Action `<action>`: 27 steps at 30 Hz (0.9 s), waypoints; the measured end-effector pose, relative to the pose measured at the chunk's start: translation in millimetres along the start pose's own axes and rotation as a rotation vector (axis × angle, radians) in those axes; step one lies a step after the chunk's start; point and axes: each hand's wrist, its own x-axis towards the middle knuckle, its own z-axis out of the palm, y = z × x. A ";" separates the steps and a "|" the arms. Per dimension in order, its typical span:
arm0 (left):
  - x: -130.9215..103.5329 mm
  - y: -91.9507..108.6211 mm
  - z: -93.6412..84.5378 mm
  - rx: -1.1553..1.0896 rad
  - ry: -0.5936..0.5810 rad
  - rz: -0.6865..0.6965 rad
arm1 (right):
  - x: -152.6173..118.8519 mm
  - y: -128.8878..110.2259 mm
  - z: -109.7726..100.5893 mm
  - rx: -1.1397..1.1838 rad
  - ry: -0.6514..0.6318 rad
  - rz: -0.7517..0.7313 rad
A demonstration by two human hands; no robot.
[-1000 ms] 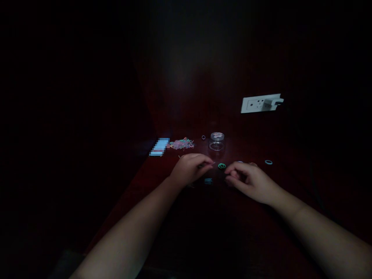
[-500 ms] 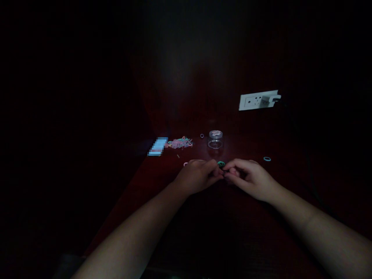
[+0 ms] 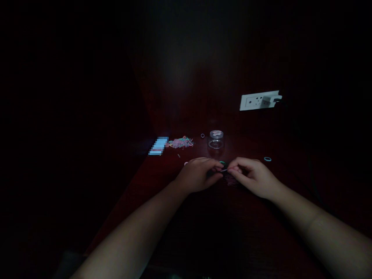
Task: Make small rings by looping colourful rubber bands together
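Note:
Just above the dark red table, my left hand (image 3: 197,175) and my right hand (image 3: 253,177) face each other. A thin, pale rubber band (image 3: 224,170) spans the small gap between their fingertips. My right thumb and forefinger pinch one end of it. On the left side, the curled fingers hold the other end, while the thumb stands a little apart below. Under the right fingertips lies a dim bunch of small pinkish bands (image 3: 231,180). A green hair tie (image 3: 222,163) shows just behind the fingers, and a pink ring (image 3: 186,163) is partly covered by my left hand.
Beyond the hands stands a clear lidded jar (image 3: 216,143). Left of it are a heap of colourful small bands (image 3: 182,142) and a lit phone (image 3: 158,146). A blue hair tie (image 3: 267,159) lies at right. A wall socket (image 3: 259,100) holds a plug with a dark cable.
My hands have drawn slightly apart, and the pale band now shows between them. The left thumb has parted from its fingers. The pinkish bunch below has come into sight.

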 end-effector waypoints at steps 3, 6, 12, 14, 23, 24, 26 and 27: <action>0.1 1.0 -0.1 -0.007 -0.028 0.026 | 0.0 -1.1 0.4 0.014 -0.002 0.008; -0.1 1.5 0.0 0.003 -0.019 0.020 | 0.1 -1.9 0.4 0.024 -0.013 0.006; 0.0 -0.2 0.3 0.002 0.008 0.028 | 0.7 -0.9 0.0 0.013 -0.024 0.002; 0.2 -1.4 0.7 -0.010 0.010 0.042 | 0.7 0.6 -0.6 0.001 -0.029 -0.001; -0.6 -5.3 2.3 -0.003 0.021 0.069 | 0.1 4.0 -5.6 -0.028 0.010 -0.025; -0.4 -4.9 2.2 0.000 0.016 0.071 | 0.3 3.7 -5.3 -0.018 -0.006 -0.018; 0.1 -3.8 1.9 0.004 0.006 0.076 | 0.7 3.4 -4.6 -0.007 -0.047 -0.011; 0.3 -3.3 1.8 0.005 0.003 0.078 | 1.0 3.5 -4.1 -0.006 -0.065 -0.010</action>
